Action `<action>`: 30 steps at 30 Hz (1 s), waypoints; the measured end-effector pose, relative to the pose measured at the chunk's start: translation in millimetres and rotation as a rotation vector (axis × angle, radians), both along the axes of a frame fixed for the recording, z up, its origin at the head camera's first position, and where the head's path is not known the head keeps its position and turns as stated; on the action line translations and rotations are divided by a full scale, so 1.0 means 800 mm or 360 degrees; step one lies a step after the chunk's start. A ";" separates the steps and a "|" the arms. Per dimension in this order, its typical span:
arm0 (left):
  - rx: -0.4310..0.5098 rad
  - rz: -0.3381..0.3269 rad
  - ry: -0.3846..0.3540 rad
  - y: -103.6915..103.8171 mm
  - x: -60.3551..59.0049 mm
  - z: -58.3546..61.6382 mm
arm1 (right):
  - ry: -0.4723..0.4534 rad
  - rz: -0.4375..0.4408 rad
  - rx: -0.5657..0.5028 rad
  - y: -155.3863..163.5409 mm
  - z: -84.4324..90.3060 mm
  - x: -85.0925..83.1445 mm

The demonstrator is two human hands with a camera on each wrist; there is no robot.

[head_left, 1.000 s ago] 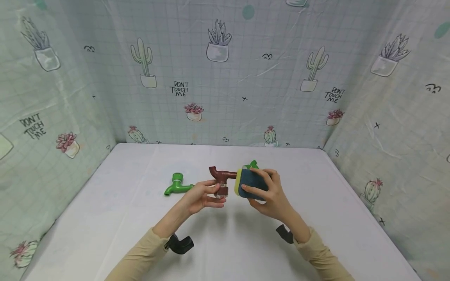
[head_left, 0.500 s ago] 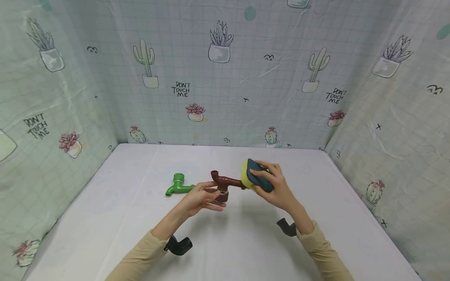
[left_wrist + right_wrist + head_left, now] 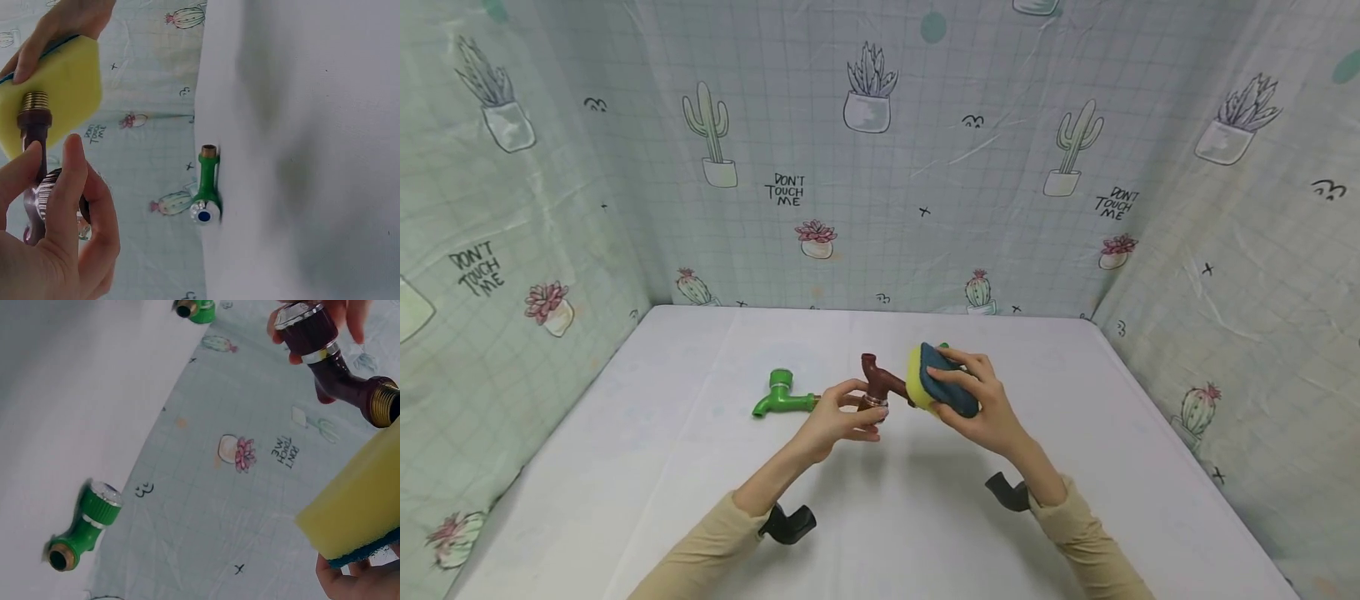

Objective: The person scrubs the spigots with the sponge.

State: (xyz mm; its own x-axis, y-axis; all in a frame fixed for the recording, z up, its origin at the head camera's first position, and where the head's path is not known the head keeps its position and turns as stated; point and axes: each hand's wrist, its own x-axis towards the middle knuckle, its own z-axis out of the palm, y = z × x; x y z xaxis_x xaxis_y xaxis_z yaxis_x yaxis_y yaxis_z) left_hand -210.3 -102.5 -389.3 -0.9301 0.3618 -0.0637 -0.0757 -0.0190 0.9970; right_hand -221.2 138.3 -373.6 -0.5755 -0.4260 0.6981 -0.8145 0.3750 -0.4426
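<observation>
The brown faucet [image 3: 880,385] is held above the middle of the white table [image 3: 625,467], pinched at its chrome-ringed knob by the curled fingers and thumb of the left hand [image 3: 838,419], with its spout pointing up and to the far side. The sponge [image 3: 934,389], yellow on one face and dark blue on the other, is gripped by the right hand [image 3: 985,408], fingers curled over the blue face, and its yellow face is pressed against the right end of the brown faucet. A green faucet [image 3: 781,398] is seen lying on the table just left of the left hand, apart from it. A second green faucet [image 3: 943,346] is almost wholly hidden behind the sponge in the head view, only a small green edge being visible. Nothing is seen between the two hands but the brown faucet itself. The table is enclosed on three sides by a cactus-printed cloth [image 3: 880,167]. In the left wrist view the brass threaded end of the brown faucet [image 3: 34,134] is shown lying against the yellow face of the sponge [image 3: 62,87], a detail not resolved from the head. In the right wrist view both green faucets are shown at once, one [image 3: 84,525] near the lower left and another [image 3: 195,309] at the top edge, each with a brass-coloured threaded mouth.
</observation>
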 end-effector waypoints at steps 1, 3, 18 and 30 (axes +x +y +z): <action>-0.0028 0.0016 0.0030 0.002 0.000 -0.001 | -0.0009 0.0027 0.0003 -0.001 0.001 0.001; -0.0094 0.0047 0.0082 0.004 0.000 -0.001 | -0.0034 0.0094 0.0014 -0.003 0.002 0.005; 0.0044 -0.0061 -0.0116 0.003 -0.008 -0.004 | -0.0001 0.0338 0.0099 0.002 0.005 0.019; 0.0261 -0.0043 -0.0531 0.014 0.001 0.004 | 0.0961 -0.0068 0.0271 0.001 0.000 0.016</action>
